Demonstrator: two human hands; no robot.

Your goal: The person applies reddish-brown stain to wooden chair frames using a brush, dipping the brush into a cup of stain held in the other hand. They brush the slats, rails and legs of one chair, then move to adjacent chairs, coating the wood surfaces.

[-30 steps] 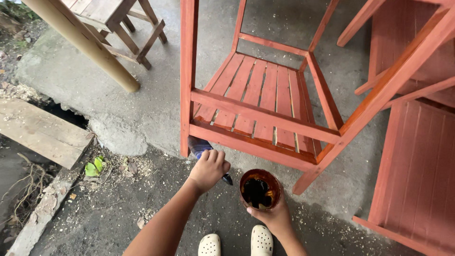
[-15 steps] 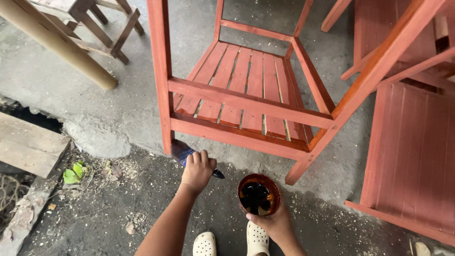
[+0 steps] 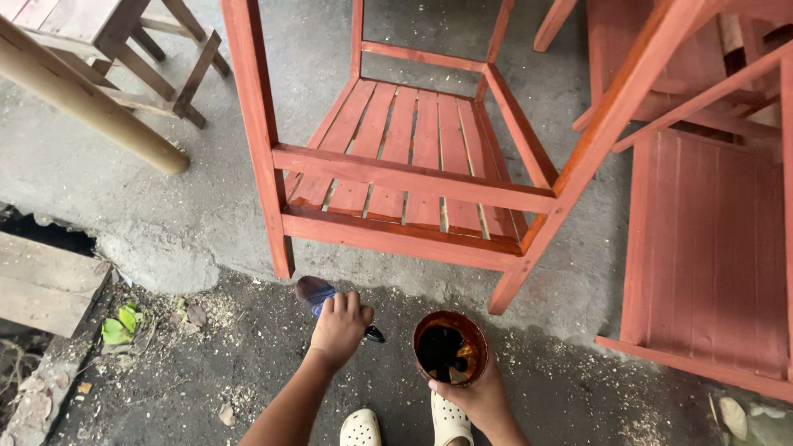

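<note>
Shifting rightward across the view since a second ago: red slatted frame (image 3: 413, 177) and both hands, camera having swung left and tilted down a little. Left hand (image 3: 339, 326) closing around a paintbrush (image 3: 314, 291), fingers wrapped over the blue handle, dark bristle head pointing up-left toward the foot of the near leg (image 3: 277, 248), handle end poking out lower right. Right hand (image 3: 479, 396) gripping a small round tin (image 3: 450, 347) from below, tin mouth facing up, dark reddish stain pooled inside. Brush sitting just beside the tin, close above the dusty floor (image 3: 206, 363), near the frame's lower front rail (image 3: 396, 239).

Judging the step: loading and laying on stain. Keeping the tin level and close to the brush, dipping only the bristle tip, wiping excess on the rim to avoid drips on the concrete. Stroking along the grain of rail and leg, working corners first, keeping bristles clear of sawdust on the ground. Standing behind: pale clogs (image 3: 405, 425); lying at left: bare timber (image 3: 49, 285).
</note>
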